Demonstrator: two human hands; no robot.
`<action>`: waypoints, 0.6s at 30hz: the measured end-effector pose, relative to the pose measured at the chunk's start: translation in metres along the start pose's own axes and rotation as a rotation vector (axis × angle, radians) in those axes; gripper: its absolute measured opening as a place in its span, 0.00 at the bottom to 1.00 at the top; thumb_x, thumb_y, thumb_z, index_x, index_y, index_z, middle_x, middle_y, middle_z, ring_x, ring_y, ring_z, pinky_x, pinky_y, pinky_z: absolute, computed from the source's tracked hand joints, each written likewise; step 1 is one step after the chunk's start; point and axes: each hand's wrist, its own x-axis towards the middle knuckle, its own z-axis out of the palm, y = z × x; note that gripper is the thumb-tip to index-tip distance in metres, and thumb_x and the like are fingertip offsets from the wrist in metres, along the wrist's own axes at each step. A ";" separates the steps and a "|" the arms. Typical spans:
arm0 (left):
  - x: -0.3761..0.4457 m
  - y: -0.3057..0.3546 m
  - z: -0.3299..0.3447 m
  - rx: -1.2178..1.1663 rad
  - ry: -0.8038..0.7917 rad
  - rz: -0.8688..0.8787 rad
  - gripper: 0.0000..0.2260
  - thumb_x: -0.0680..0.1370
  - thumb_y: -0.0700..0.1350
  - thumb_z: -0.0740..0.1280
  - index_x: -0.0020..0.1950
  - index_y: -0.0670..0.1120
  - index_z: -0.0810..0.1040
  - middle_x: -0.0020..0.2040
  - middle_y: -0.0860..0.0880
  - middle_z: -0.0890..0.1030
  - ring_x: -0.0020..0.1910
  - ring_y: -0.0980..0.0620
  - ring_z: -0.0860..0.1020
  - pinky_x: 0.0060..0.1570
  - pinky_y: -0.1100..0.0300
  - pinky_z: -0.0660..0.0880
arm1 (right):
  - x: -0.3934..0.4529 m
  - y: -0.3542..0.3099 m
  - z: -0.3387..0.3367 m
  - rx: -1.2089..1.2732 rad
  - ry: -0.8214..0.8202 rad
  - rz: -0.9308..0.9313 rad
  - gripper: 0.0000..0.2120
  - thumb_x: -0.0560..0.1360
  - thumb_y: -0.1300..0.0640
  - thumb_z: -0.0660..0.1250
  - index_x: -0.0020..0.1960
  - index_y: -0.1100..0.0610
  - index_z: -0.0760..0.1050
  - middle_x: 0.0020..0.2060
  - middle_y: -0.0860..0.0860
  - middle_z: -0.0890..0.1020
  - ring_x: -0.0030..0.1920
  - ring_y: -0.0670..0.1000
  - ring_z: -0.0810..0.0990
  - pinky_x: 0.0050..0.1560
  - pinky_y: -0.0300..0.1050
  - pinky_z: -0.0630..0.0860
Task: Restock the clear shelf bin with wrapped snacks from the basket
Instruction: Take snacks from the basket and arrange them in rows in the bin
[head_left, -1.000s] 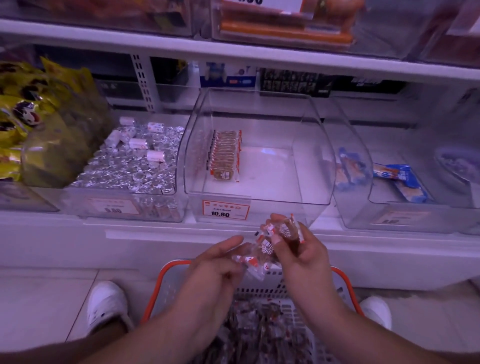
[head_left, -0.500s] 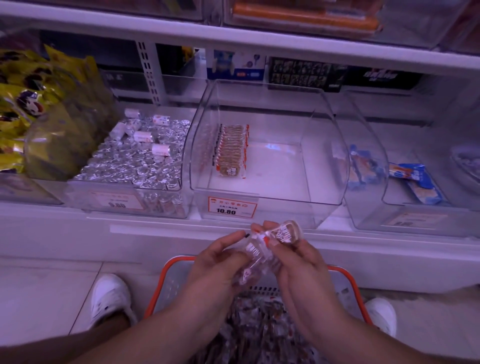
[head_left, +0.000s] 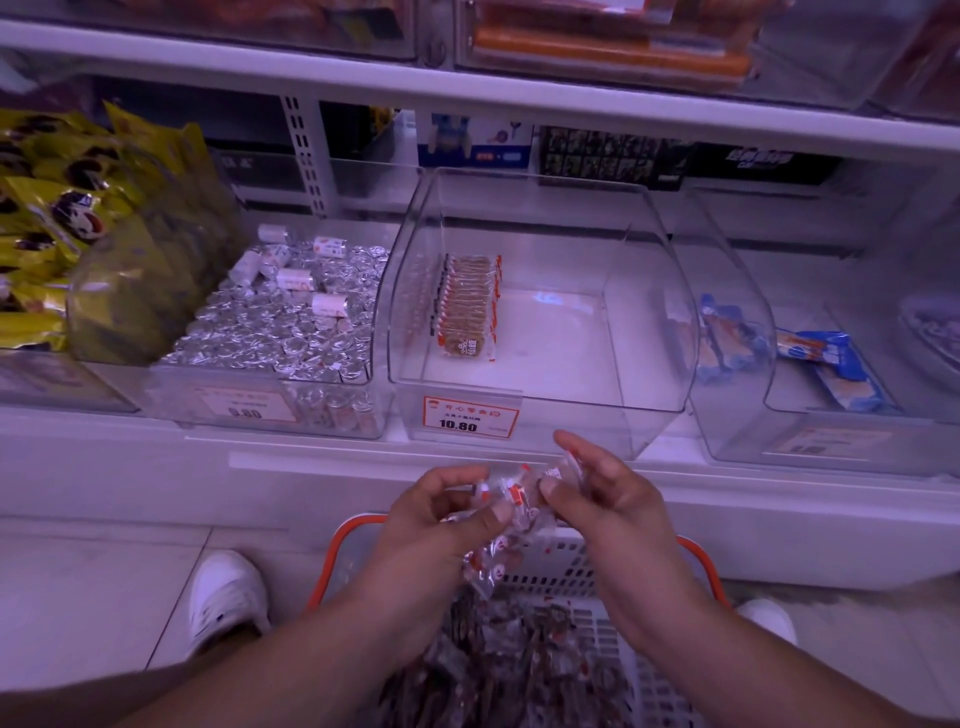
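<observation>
We face a shop shelf (head_left: 467, 467). The clear bin (head_left: 540, 312) holds one row of snacks (head_left: 467, 306) along its left wall. Above the basket (head_left: 698, 558), our left hand (head_left: 441, 514) and right hand (head_left: 608, 499) pinch wrapped snacks (head_left: 514, 493); next, we judge, lift them in.

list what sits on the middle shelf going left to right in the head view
yellow snack bags → bin of foil-wrapped sweets → clear shelf bin with a row of wrapped snacks → bin with blue packets
</observation>
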 end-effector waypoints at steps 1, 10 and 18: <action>0.000 0.000 0.000 -0.017 0.001 0.009 0.21 0.64 0.38 0.76 0.56 0.40 0.78 0.52 0.37 0.78 0.47 0.40 0.81 0.55 0.31 0.76 | 0.000 -0.001 -0.001 -0.009 -0.016 -0.001 0.18 0.73 0.65 0.72 0.60 0.50 0.80 0.52 0.55 0.86 0.52 0.51 0.84 0.57 0.44 0.78; 0.008 0.004 -0.008 0.051 -0.079 0.127 0.19 0.62 0.52 0.77 0.46 0.43 0.78 0.45 0.39 0.81 0.40 0.43 0.80 0.40 0.48 0.81 | 0.008 -0.011 -0.008 0.104 -0.351 0.144 0.29 0.69 0.61 0.73 0.69 0.53 0.74 0.57 0.61 0.80 0.51 0.58 0.85 0.47 0.58 0.82; 0.010 0.010 -0.009 0.302 -0.132 0.257 0.28 0.63 0.59 0.79 0.58 0.47 0.80 0.53 0.44 0.83 0.45 0.52 0.83 0.41 0.62 0.78 | 0.001 -0.005 -0.001 0.199 -0.275 0.201 0.21 0.69 0.61 0.71 0.58 0.70 0.73 0.55 0.67 0.82 0.52 0.60 0.84 0.54 0.51 0.82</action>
